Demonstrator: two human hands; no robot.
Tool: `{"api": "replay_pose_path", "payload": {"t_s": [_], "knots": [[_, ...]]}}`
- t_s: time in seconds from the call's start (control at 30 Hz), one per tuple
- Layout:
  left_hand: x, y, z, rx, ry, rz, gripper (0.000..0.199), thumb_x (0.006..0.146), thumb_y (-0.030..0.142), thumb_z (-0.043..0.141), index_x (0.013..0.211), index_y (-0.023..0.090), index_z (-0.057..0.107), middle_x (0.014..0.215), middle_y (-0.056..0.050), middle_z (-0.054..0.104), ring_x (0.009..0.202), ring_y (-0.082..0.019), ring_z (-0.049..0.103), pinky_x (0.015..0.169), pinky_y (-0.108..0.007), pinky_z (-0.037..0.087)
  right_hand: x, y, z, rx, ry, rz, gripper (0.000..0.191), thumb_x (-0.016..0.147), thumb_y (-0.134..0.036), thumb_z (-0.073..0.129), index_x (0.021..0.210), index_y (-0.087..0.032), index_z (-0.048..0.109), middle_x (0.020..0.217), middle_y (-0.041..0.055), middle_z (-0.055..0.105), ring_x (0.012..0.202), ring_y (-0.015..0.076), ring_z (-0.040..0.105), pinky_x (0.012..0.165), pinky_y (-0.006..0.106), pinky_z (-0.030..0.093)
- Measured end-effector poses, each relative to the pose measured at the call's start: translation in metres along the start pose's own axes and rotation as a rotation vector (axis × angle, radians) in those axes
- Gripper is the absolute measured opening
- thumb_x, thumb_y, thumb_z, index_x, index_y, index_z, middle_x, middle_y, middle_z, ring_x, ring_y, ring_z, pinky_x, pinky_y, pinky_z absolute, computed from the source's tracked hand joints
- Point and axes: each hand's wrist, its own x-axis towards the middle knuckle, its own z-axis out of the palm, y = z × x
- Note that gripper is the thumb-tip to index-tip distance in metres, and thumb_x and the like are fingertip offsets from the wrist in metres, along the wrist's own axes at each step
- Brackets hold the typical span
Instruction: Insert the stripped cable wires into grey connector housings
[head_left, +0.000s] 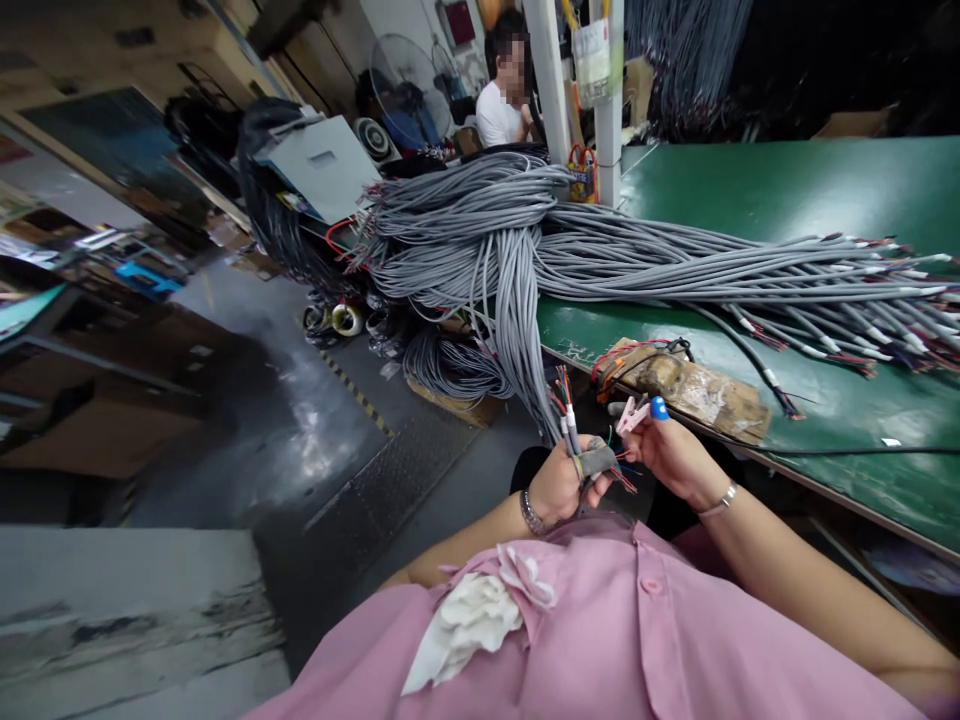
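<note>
My left hand [559, 484] is closed around the ends of several grey cables [571, 428], whose thin coloured wires [562, 385] fan out at the top. A grey band [595, 460] wraps the fingers of that hand. More coloured wires [624, 478] stick out between my two hands. Beside them, my right hand [670, 455] pinches a pale pink clip [632, 415] between thumb and finger. One of its fingertips wears a blue cover [659, 408]. Whether the clip touches a wire I cannot tell.
A large heap of grey cables [465, 230] lies across the green table [780, 190], partly hanging off its edge. A wooden board [690, 390] with wires sits near the front edge. Another person [499, 110] is behind, by a fan [409, 90]. Coiled cables [457, 365] lie low on the left.
</note>
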Motion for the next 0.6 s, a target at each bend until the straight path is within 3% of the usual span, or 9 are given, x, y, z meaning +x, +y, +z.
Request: {"api": "replay_pose_path", "payload": {"t_s": [0.1, 0.23, 0.4, 0.6], "knots": [[0.004, 0.004, -0.002, -0.004, -0.032, -0.021, 0.032, 0.071, 0.043, 0.069, 0.067, 0.013, 0.057, 0.045, 0.003, 0.053, 0.029, -0.006, 0.041, 0.03, -0.018, 0.028, 0.003, 0.0, 0.009, 0.018, 0.077, -0.069, 0.048, 0.081, -0.065, 0.052, 0.081, -0.018, 0.064, 0.069, 0.0016, 0.057, 0.055, 0.0115, 0.045, 0.054, 0.025, 0.042], [0.009, 0.006, -0.003, 0.037, -0.037, -0.069, 0.036, 0.068, 0.046, 0.07, 0.065, 0.014, 0.055, 0.046, 0.002, 0.053, 0.03, -0.006, 0.042, 0.03, -0.018, 0.027, 0.006, 0.006, 0.009, 0.09, 0.123, -0.035, 0.048, 0.076, -0.066, 0.058, 0.081, -0.019, 0.064, 0.071, 0.0015, 0.059, 0.057, 0.0124, 0.049, 0.056, 0.026, 0.045], [0.014, 0.001, -0.002, 0.063, -0.059, -0.088, 0.037, 0.066, 0.047, 0.07, 0.062, 0.015, 0.053, 0.046, 0.002, 0.054, 0.029, -0.006, 0.042, 0.03, -0.018, 0.026, 0.01, 0.009, 0.011, 0.092, 0.247, -0.164, 0.042, 0.072, -0.061, 0.066, 0.072, -0.019, 0.063, 0.065, 0.0008, 0.058, 0.058, 0.0125, 0.05, 0.057, 0.026, 0.044], [0.014, -0.002, -0.002, 0.077, -0.059, -0.092, 0.035, 0.066, 0.046, 0.07, 0.062, 0.015, 0.054, 0.046, 0.002, 0.054, 0.029, -0.006, 0.042, 0.03, -0.018, 0.027, 0.007, 0.008, 0.014, 0.104, 0.233, -0.131, 0.045, 0.074, -0.064, 0.062, 0.075, -0.019, 0.063, 0.068, 0.0015, 0.059, 0.059, 0.0132, 0.051, 0.055, 0.025, 0.043]]}}
